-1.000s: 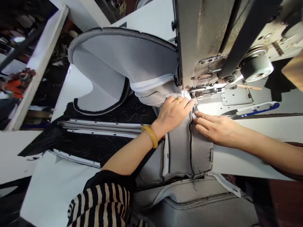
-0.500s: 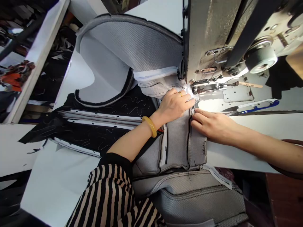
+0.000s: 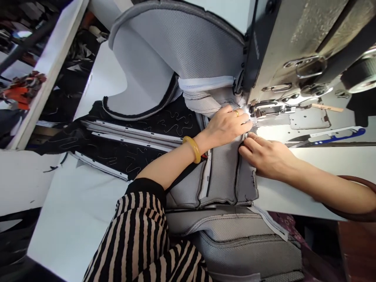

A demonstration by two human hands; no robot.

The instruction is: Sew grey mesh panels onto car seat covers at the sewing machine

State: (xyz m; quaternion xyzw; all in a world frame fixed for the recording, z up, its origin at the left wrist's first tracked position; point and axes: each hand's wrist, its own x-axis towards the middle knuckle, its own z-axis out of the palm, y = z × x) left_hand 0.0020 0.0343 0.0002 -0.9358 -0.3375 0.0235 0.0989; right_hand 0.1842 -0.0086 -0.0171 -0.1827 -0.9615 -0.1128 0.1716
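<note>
White worktable (image 3: 64, 211) with a bright patch of light (image 3: 272, 134), pale slanting board (image 3: 52, 74) leftward, reddish-brown surface (image 3: 357, 250) lower right

White table (image 3: 73, 219), gray fabric (image 3: 223, 166), black cloth (image 3: 173, 122), probably snips (image 3: 335, 138)

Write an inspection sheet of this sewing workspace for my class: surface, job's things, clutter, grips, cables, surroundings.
Surface: white table, partly covered by black fabric with loose threads.
Job's things: gray fabric, reaching the brightly lit presser foot of the sewing machine.
Clutter: blue-and-white snips and a tan strip, right of the presser foot in view.
Grips: left grip rests on the gray fabric close to the presser foot; right grip touches its right side; whether either pinches cannot be told.
Cables: nothing seen.
Surroundings: orange bundle and dark scraps at the left.
</note>
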